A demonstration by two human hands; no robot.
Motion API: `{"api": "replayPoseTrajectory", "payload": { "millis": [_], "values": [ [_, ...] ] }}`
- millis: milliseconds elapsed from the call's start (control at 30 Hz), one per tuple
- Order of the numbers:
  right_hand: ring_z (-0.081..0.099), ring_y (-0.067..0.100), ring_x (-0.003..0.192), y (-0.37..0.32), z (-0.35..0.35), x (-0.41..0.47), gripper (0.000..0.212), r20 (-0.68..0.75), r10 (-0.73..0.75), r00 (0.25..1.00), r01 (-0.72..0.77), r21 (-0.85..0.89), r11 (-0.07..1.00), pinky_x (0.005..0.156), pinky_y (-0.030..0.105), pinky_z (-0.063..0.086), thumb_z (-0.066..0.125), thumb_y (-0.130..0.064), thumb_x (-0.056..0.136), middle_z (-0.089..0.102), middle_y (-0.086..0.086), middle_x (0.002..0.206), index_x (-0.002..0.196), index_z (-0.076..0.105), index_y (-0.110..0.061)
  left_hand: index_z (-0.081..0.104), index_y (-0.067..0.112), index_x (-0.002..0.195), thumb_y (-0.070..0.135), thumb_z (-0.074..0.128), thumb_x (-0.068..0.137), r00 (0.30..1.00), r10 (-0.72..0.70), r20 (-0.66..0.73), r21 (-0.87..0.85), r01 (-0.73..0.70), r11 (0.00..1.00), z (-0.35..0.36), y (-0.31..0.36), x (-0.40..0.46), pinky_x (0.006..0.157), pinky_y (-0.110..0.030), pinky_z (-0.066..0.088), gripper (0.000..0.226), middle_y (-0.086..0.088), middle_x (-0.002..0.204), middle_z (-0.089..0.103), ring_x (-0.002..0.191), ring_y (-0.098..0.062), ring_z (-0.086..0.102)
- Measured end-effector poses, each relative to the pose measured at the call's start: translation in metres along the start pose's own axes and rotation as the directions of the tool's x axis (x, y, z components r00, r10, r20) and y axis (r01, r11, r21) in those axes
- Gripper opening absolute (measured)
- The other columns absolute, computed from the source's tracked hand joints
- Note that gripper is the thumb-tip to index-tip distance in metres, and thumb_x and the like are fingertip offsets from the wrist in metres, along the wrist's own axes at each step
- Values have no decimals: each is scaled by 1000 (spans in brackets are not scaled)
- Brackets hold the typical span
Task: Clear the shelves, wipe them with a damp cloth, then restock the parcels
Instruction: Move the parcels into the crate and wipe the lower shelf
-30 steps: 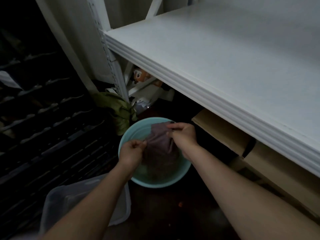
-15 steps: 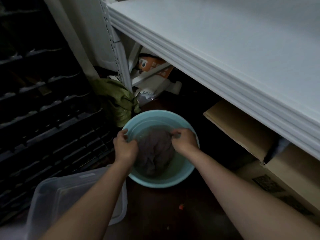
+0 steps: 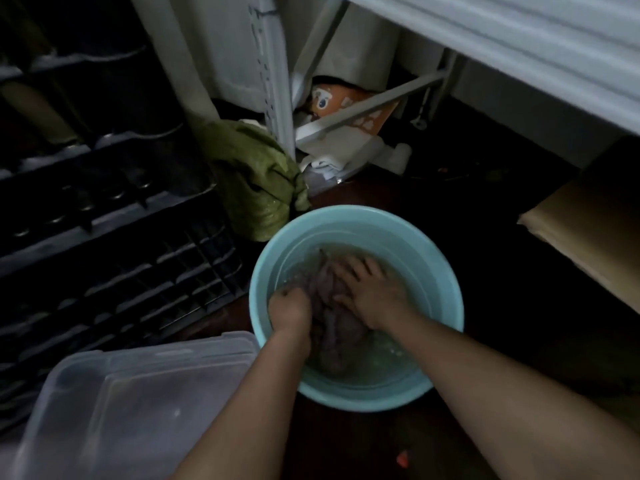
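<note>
A light blue basin point(image 3: 440, 271) with water sits on the dark floor below the white shelf point(image 3: 540, 46). In the water lies a greyish purple cloth point(image 3: 332, 327). My left hand point(image 3: 289, 311) is curled round the cloth's left side. My right hand point(image 3: 372, 294) lies spread over the cloth, fingers mostly straight, pressing it down into the water. Both hands are inside the basin.
A clear plastic bin point(image 3: 131, 407) stands at the lower left, touching the basin. A green cloth point(image 3: 256, 181) is bunched against the shelf post point(image 3: 273, 81). Dark crates point(image 3: 104, 237) fill the left. Cardboard boxes point(image 3: 595, 233) lie under the shelf on the right.
Both hands have lowered the cloth from above the basin down into the water. My right hand has gone from pinching the cloth to pressing on it. The view has tilted downward.
</note>
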State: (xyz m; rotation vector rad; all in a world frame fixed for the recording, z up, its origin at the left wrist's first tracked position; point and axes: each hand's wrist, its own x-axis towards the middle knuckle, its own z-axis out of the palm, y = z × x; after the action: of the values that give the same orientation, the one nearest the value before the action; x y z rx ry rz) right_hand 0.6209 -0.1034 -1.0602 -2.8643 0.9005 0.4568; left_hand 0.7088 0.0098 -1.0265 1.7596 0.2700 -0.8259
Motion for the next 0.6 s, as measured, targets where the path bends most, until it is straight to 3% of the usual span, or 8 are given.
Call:
{"api": "replayPoseTrajectory", "payload": {
  "millis": [67,100,200,267,333,433,500,600],
  "values": [
    [30,35,134,-11,0,5,50,-132,125,983,-113,95,989,104,44,34,43,-44,97,27,7,151,145,33,-32,66,4,113,1,45,89,998,57,-14,5,-56,998,2,-9,6,93,-37,48,31,-14,110,66,106,-32,60],
    [41,36,124,-20,-1,7,40,-124,215,969,-176,267,948,97,41,40,51,-38,93,39,10,140,132,46,-30,67,10,115,7,47,89,999,30,26,-10,-29,1000,5,-13,11,95,-36,48,33,-10,112,66,106,-30,61],
    [62,25,89,-40,-21,9,14,93,240,966,-201,853,481,74,29,46,70,-24,79,65,7,95,85,58,-21,66,18,115,42,48,89,963,-188,193,-145,217,965,14,-15,24,87,-47,53,40,-16,120,64,106,-37,62],
    [62,16,77,-49,-41,-2,14,134,124,983,-159,964,215,68,26,48,72,-21,80,65,2,80,83,59,-16,62,16,115,48,39,97,931,-234,280,-260,308,915,15,-1,12,80,-42,54,44,-18,106,66,102,-36,64],
    [60,10,69,-59,-60,-18,15,36,110,993,-52,988,146,65,25,49,71,-24,83,63,-4,71,78,58,-19,60,19,106,44,31,101,927,-179,329,-360,298,884,15,9,1,70,-28,54,39,-12,77,68,73,-17,70],
    [58,1,61,-69,-70,-32,26,-98,115,988,68,968,241,62,23,49,67,-31,87,60,-12,60,67,53,-23,54,26,68,40,10,104,922,-127,365,-404,280,871,20,12,-7,54,-23,44,58,8,50,56,35,1,53],
    [58,2,66,-65,-63,-29,22,-171,187,967,83,910,406,62,22,44,62,-31,90,61,-10,67,72,55,-22,64,18,62,30,23,104,922,-118,370,-347,255,903,23,9,-9,57,-21,49,60,3,51,60,50,-7,60],
    [59,27,101,-38,-53,-18,22,-196,277,941,-91,640,763,83,33,44,50,-34,95,63,10,106,100,59,-15,62,8,94,25,35,102,894,-172,414,-241,290,926,20,21,-16,85,-35,48,33,-12,84,65,78,-21,61]
  ]
}}
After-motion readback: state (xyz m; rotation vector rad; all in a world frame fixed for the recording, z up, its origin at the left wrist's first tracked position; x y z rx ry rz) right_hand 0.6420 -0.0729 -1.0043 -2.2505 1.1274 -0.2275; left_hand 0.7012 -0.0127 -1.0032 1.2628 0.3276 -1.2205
